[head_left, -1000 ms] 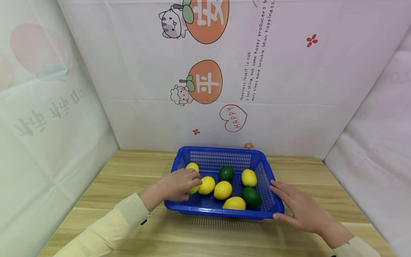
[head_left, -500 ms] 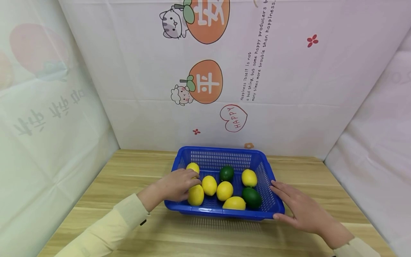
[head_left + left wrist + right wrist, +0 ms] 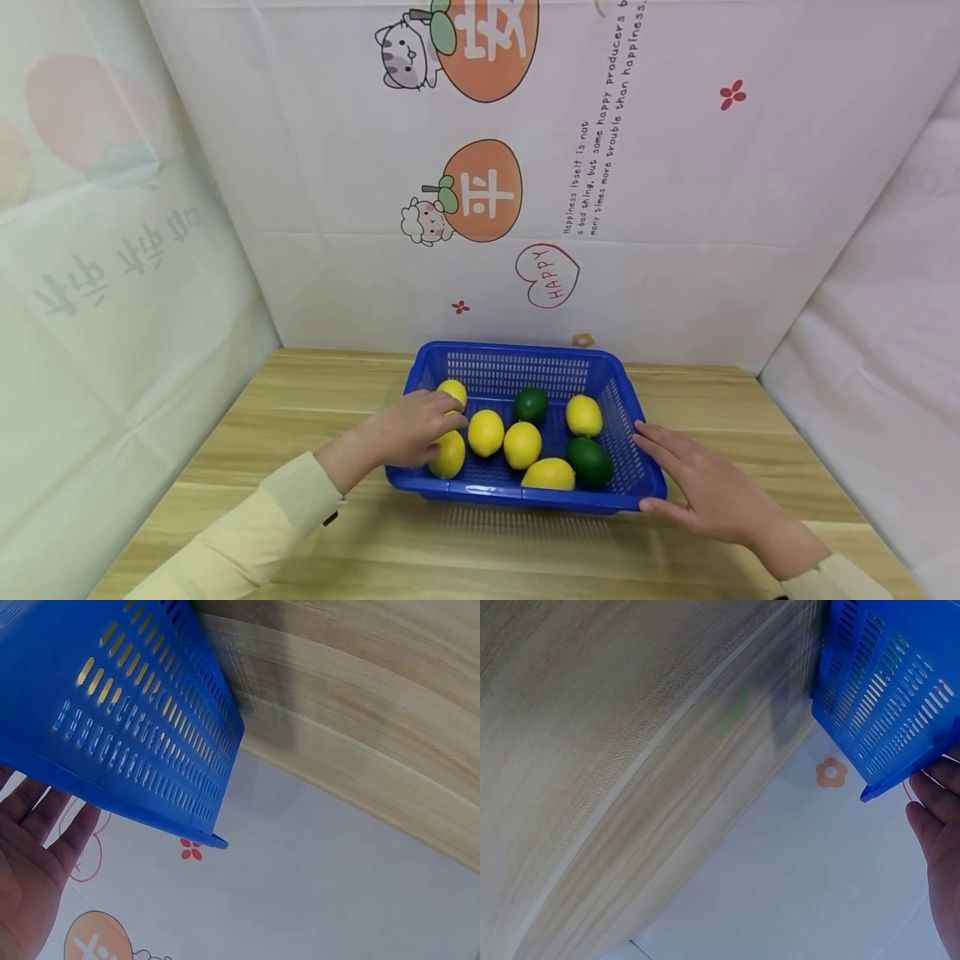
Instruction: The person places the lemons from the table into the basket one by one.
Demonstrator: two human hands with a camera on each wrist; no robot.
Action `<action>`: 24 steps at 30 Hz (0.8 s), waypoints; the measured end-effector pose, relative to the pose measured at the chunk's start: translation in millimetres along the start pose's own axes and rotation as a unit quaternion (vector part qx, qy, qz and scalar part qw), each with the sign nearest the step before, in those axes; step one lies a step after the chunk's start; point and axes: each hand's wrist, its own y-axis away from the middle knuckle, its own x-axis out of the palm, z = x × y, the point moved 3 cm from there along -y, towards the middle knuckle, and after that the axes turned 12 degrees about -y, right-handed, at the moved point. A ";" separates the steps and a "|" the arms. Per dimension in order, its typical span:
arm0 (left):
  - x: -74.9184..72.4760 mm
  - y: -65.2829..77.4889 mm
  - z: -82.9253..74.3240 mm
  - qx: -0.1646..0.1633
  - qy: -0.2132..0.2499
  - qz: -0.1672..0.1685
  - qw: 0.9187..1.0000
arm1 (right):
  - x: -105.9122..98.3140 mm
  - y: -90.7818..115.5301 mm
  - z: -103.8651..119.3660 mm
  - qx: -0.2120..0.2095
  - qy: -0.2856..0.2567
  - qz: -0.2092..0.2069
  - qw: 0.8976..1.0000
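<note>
A blue plastic basket (image 3: 480, 496) with slotted walls holds several yellow lemons and two dark green fruits, one at the back (image 3: 531, 405) and one at the front right (image 3: 590, 462). My left hand (image 3: 411, 429) reaches over the basket's left rim, its fingers loosely extended above the lemons. Its fingertips are close to a front-left lemon (image 3: 447, 455) and partly cover a back-left lemon (image 3: 453, 393); whether they touch either is unclear. My right hand (image 3: 708, 487) rests with spread fingers on the right rim. In the right wrist view, straight fingers lie near the basket's wall (image 3: 892, 690).
The basket stands on a wood-grain table (image 3: 330, 533), near its back edge. A white printed cloth (image 3: 660, 183) hangs behind, and further white cloth walls (image 3: 135, 333) enclose both sides.
The front-left lemon came out from under my left hand, rolled right, then shifted slightly back left. The neighbouring middle lemons moved a little. My right hand stayed at the rim.
</note>
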 end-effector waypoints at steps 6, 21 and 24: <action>-0.6 2.2 2.4 0.001 0.002 -0.011 1.000 | -1.8 -0.8 1.0 -0.004 0.003 0.003 1.000; -5.9 14.3 11.2 -0.013 0.005 -0.044 0.999 | -2.7 -1.7 -0.6 -0.001 -0.002 0.010 1.000; -9.3 16.8 13.3 -0.018 0.010 -0.042 0.999 | -4.0 -2.0 -0.6 -0.006 -0.002 0.006 1.000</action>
